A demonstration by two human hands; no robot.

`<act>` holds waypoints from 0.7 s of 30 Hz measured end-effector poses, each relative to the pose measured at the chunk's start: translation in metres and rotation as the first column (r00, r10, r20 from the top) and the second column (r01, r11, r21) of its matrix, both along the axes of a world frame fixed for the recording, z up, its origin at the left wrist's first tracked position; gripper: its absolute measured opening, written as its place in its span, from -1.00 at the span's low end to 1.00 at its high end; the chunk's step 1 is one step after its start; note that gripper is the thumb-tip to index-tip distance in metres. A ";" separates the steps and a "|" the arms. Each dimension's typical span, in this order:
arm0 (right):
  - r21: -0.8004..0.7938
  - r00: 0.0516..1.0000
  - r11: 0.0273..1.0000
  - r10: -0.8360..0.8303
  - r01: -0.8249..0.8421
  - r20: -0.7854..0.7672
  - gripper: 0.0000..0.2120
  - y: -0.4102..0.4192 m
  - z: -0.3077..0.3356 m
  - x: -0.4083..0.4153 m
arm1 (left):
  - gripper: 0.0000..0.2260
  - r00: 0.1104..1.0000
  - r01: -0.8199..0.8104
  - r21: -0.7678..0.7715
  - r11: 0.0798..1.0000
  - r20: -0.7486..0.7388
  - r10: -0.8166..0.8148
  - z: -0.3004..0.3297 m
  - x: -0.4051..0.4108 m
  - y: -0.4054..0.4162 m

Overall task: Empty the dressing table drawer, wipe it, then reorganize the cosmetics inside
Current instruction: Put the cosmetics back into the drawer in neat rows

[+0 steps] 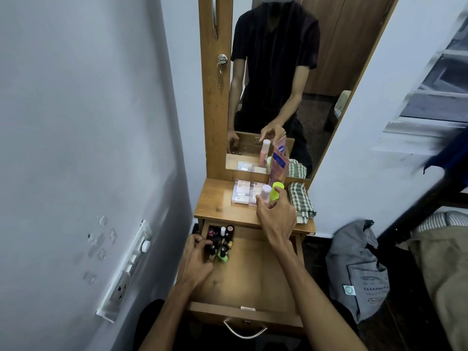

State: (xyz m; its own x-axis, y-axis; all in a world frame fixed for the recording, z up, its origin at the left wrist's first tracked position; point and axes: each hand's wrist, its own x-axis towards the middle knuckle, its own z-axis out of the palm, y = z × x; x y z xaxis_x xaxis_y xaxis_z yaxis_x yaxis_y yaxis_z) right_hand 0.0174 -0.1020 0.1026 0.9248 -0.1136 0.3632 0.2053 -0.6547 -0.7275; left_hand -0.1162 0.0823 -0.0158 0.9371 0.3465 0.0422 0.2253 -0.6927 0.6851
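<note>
Reorganizing stage: left hand point(195, 259) grips nail-polish bottles point(219, 243) in the drawer's point(253, 282) far-left corner; right hand point(274, 211), above the drawer, pinches a pink bottle point(266, 192) on the bench point(217, 206). Next: lower it into the drawer.

open wooden drawer point(253, 279), nail polish bottles point(220, 243) clustered upright in back-left corner

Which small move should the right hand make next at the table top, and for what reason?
Probably close the right hand on the pink-capped bottle and carry it down into the open drawer. Its fingers already curl around that bottle beside the green bottle, the drawer's right part lies bare, and the left hand holds the nail polish bottles at the back left.
</note>
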 end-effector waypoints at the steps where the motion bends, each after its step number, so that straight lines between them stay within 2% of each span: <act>1: -0.016 1.000 1.000 0.003 -0.004 -0.004 -0.51 0.001 -0.001 0.002 | -0.59 1.000 0.004 0.002 1.000 -0.001 -0.004 0.000 -0.001 0.000; 5: -0.043 1.000 0.999 -0.008 0.007 -0.017 -0.61 0.002 -0.006 0.009 | -0.55 1.000 0.014 -0.001 1.000 -0.007 -0.014 0.004 -0.004 -0.001; 14: 0.123 0.988 0.982 0.137 -0.145 0.070 -0.78 -0.010 0.006 -0.015 | -0.49 0.999 0.023 -0.036 0.999 -0.021 -0.024 0.007 -0.005 0.000; 17: 0.168 0.983 0.968 0.185 -0.184 0.015 -0.84 -0.012 -0.001 -0.038 | -0.48 0.999 0.018 -0.060 0.998 -0.028 -0.020 0.008 -0.006 0.000; 21: 0.216 0.954 0.952 0.255 -0.218 -0.159 -0.89 -0.013 -0.027 -0.068 | -0.47 1.000 0.018 -0.081 0.997 -0.023 -0.020 0.012 -0.007 -0.001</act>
State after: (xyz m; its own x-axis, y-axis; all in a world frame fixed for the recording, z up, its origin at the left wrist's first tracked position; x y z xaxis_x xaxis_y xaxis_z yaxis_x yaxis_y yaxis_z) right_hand -0.0509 -0.1149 0.0755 0.9818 0.0652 0.1783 0.1885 -0.4462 -0.8749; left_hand -0.1231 0.0813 -0.0039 0.9439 0.3303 -0.0073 0.2295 -0.6397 0.7336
